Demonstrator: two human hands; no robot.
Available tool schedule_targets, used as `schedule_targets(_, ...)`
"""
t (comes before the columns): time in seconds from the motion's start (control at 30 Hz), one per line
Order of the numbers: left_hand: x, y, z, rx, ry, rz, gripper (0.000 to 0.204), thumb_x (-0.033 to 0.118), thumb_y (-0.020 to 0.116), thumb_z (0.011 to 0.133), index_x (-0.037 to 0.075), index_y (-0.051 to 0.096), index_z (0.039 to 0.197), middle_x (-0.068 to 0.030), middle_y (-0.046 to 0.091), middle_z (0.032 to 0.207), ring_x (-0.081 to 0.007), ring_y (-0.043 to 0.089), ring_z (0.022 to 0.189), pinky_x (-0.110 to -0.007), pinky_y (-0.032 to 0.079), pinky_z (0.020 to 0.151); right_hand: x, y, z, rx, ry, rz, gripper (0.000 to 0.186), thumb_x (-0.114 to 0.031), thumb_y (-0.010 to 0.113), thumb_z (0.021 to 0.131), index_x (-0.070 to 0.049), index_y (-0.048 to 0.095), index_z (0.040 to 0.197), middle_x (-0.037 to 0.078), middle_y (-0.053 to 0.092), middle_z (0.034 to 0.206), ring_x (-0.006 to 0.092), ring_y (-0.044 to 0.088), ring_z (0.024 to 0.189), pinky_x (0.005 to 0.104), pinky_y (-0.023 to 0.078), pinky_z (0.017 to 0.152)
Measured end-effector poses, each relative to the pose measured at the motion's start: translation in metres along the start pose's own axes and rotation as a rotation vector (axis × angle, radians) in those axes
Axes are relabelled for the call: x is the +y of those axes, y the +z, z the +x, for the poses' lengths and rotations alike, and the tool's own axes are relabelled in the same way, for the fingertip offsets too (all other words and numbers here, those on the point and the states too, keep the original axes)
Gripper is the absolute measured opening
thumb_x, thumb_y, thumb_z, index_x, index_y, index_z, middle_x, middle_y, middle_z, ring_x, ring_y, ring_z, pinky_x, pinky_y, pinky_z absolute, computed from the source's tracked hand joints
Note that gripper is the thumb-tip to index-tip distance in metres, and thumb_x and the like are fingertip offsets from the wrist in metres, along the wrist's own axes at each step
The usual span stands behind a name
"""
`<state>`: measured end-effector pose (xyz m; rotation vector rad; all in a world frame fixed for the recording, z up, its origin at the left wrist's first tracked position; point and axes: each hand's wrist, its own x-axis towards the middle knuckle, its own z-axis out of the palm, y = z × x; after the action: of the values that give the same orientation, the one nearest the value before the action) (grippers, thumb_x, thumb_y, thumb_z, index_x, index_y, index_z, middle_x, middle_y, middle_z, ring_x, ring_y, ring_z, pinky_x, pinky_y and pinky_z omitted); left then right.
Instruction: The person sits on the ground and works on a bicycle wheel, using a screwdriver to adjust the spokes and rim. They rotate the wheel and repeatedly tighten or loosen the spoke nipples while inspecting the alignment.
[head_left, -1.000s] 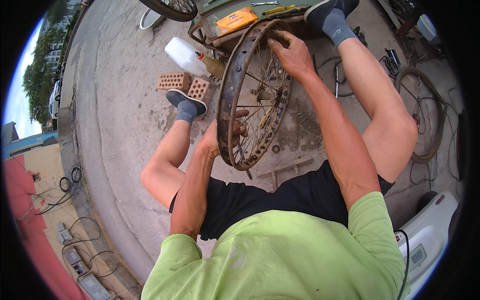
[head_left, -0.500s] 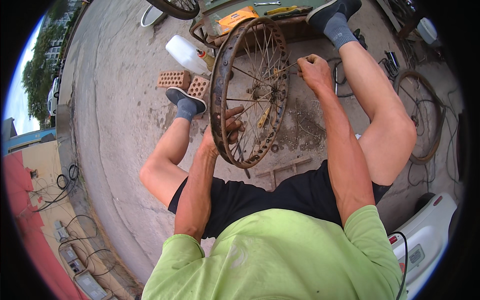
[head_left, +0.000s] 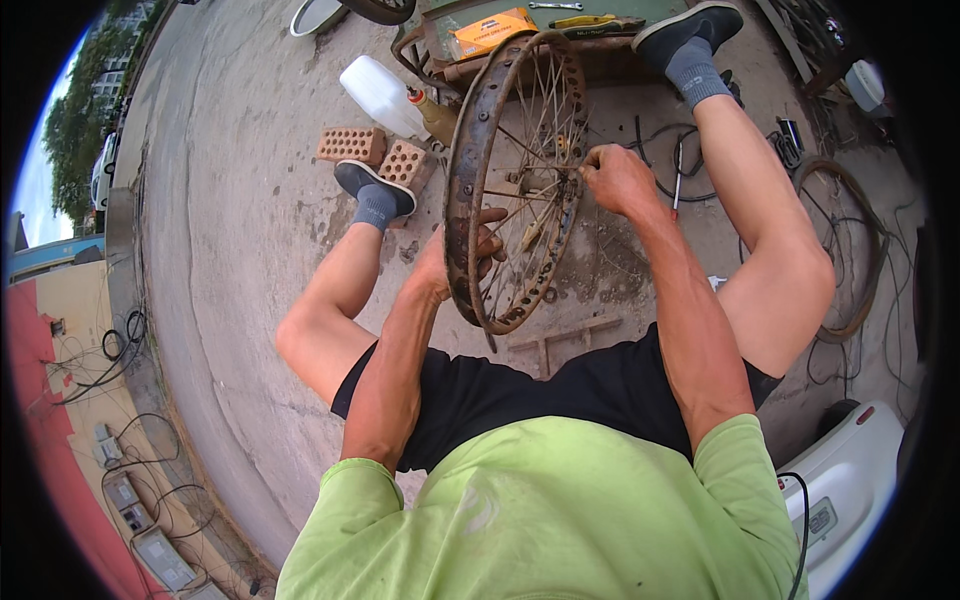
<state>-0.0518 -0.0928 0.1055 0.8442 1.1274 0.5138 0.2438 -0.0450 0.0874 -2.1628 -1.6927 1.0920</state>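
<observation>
A rusty spoked wheel stands upright between my legs, its rim turned nearly edge-on to me. My left hand grips the lower left of the rim, with fingers reaching through to the spoke side. Close to the hub, on the right side of the wheel, my right hand is closed in a pinch on a thin spoke. That spoke slants across from the rim. Its end is hidden in my fingers. Through the spokes, a yellow-handled tool shows on the ground.
Perforated bricks lie by my left foot, near a white plastic jug and a bottle. Ahead sit an orange box, a wrench and pliers. A screwdriver, a tyre and a white scooter are rightward.
My right hand has come down and left, closer to the hub, bringing the spoke end with it. The wheel appears slightly farther right. My left hand keeps its hold on the rim.
</observation>
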Motion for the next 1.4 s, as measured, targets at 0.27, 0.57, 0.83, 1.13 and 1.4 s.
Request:
schedule_targets(0.27, 0.004, 0.01, -0.003, -0.083, -0.02, 0.153, 0.061, 0.015, 0.075, 0.098, -0.005, 0.049, 0.15, 0.0074, 0.051, 0.074, -0.009, 0.067, 0.079, -0.022, 0.045, 0.053, 0.007, 0.047, 0.014, 0.084, -0.014, 0.216, 0.035, -0.03, 0.069, 0.092, -0.008, 0.076, 0.118, 0.018, 0.077, 0.114, 0.0375, 0.072, 0.109, 0.0473, 0.055, 0.095)
schedule_targets(0.57, 0.011, 0.008, 0.002, -0.163, -0.054, 0.307, 0.057, 0.019, 0.074, 0.098, 0.002, 0.054, 0.148, -0.0013, 0.065, 0.089, -0.0142, 0.068, 0.088, -0.03, 0.055, 0.07, -0.001, 0.048, 0.014, 0.04, -0.011, 0.325, 0.067, -0.041, 0.078, 0.081, 0.003, 0.065, 0.13, 0.024, 0.07, 0.128, 0.0372, 0.068, 0.118, 0.0453, 0.053, 0.102)
schedule_targets(0.83, 0.025, 0.013, 0.029, -0.189, 0.006, 0.503, 0.047, 0.017, 0.074, 0.096, 0.0, 0.062, 0.138, -0.0074, 0.072, 0.103, -0.0166, 0.069, 0.09, -0.033, 0.055, 0.083, 0.001, 0.053, 0.015, 0.154, 0.096, 0.258, 0.057, -0.04, 0.078, 0.087, 0.001, 0.064, 0.125, 0.024, 0.069, 0.124, 0.0405, 0.067, 0.117, 0.0512, 0.053, 0.099)
schedule_targets(1.13, -0.034, -0.017, 0.158, 0.051, 0.451, 1.026, 0.045, 0.001, 0.058, 0.089, 0.003, 0.067, 0.132, -0.0241, 0.072, 0.121, -0.0437, 0.067, 0.112, -0.048, 0.053, 0.1, 0.023, 0.071, 0.025, 0.304, -0.012, 0.301, 0.038, -0.027, 0.074, 0.086, 0.0, 0.066, 0.111, 0.024, 0.071, 0.114, 0.0436, 0.067, 0.111, 0.0532, 0.053, 0.091)
schedule_targets(1.4, -0.034, -0.025, 0.162, -0.015, 0.399, 1.136, 0.028, 0.006, 0.062, 0.09, 0.001, 0.074, 0.115, -0.0222, 0.074, 0.113, -0.0408, 0.07, 0.107, -0.046, 0.055, 0.094, 0.085, 0.109, 0.046, 0.312, -0.176, 0.538, 0.037, -0.034, 0.076, 0.087, -0.004, 0.069, 0.107, 0.015, 0.073, 0.095, 0.0299, 0.07, 0.084, 0.0428, 0.054, 0.076)
